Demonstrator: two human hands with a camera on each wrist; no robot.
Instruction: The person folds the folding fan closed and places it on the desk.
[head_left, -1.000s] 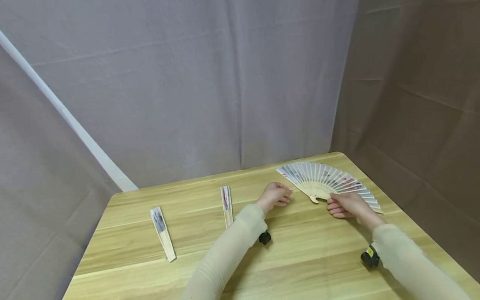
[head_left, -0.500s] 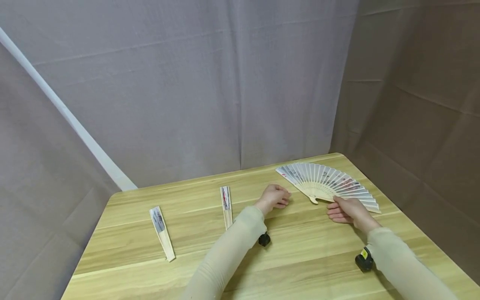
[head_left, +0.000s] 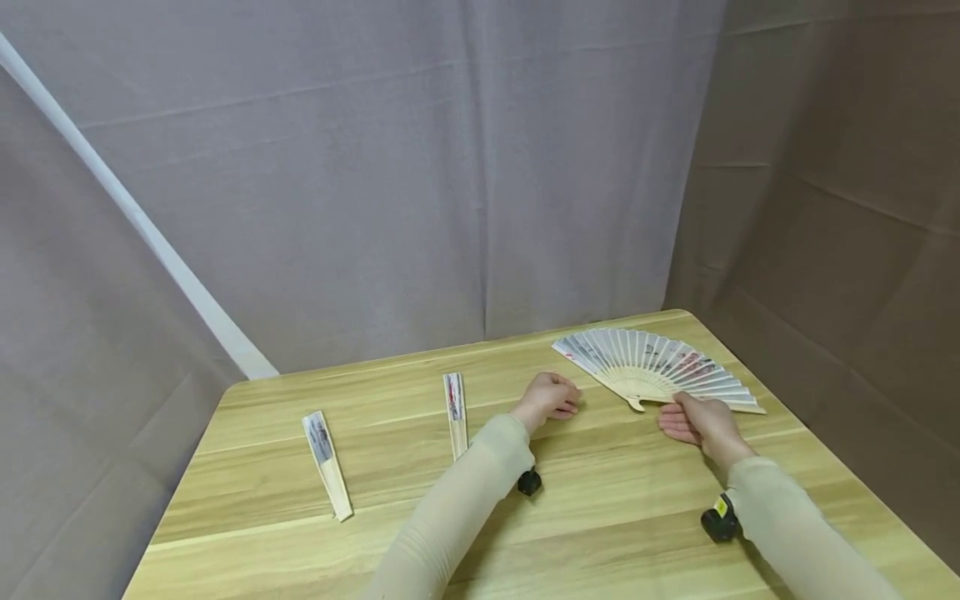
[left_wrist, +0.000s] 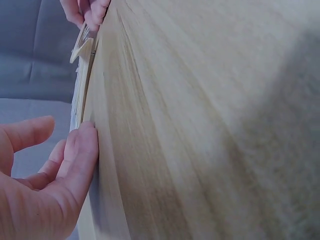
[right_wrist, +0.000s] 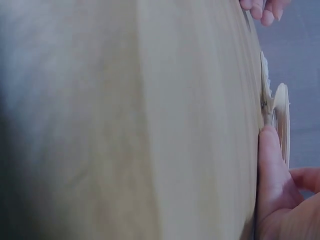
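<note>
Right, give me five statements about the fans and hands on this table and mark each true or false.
1. The open fan lies spread on the table. True.
2. Three folded fans lie on the table. False: two, the left folded fan and the middle folded fan.
3. The right hand touches the open fan near its pivot. True.
4. The left hand holds a folded fan. False: it holds nothing.
5. The folded fans touch. False: they lie apart.

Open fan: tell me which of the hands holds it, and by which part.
The right hand holds the open fan at its lower ribs near the pivot; the left hand holds nothing.
</note>
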